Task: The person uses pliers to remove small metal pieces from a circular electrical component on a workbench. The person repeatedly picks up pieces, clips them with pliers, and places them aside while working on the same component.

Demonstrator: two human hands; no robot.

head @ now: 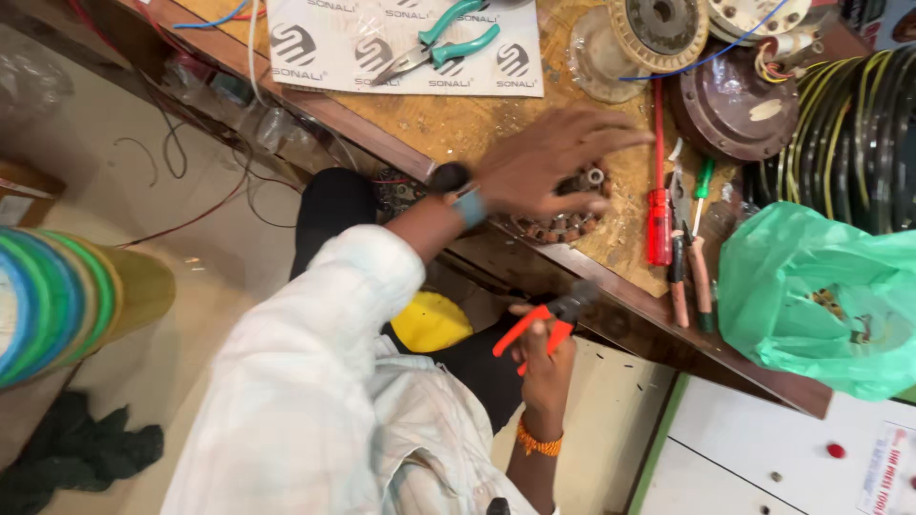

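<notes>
Presently my left hand lies flat on the wound stator at frame centre, my right hand below gripping orange-handled pliers.

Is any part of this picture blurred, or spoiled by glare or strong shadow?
Head view: light is soft and even, with no hard shadows. The left hand, spread over the wound metal part, is slightly motion-blurred at the fingertips. The right hand with orange-handled pliers is fairly sharp. Faint glare lies on the plastic sheet under the green pliers. Edges bend slightly, as with a wide lens.
</notes>
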